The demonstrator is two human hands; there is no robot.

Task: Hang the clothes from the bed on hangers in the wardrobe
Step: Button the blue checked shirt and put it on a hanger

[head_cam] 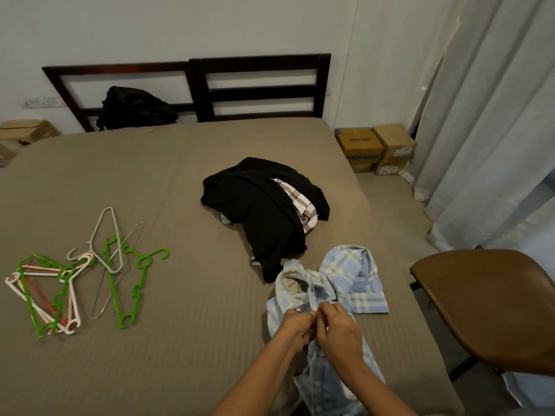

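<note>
**Two hands on the shirt, hangers far to the left**

Several hangers [75, 274] lie in a loose heap at the left of the frame, on the bed [168, 181]: green, pink, white and one thin wire one, tangled together, their hooks pointing different ways. They are well apart from the hands, with a wide bare stretch of brown sheet between.

Moving right, a pile of clothes [264, 211] sits at the centre of the frame, a black garment draped over a brown-checked one. Its lower edge comes close to the collar of the shirt.

Just below and right of the pile lies the blue plaid shirt [351, 280]. Its long axis runs from the collar, at centre frame, down toward the bottom edge, so the shirt points straight back at the person. One sleeve is folded out to the right.

The left hand [295, 327] and the right hand [338, 330] meet on the shirt's front placket, just below the collar. Both are pinched on the cloth, fingertips almost touching; this looks like work on a button, though the button itself is hidden.

A brown chair [492, 307] stands at the right edge, beside the bed. No wardrobe is in view.

By my reading, the next move is a reach for a hanger. That reach goes leftward across the bed, so the left hand is the nearer one, while the right can keep the shirt.
</note>
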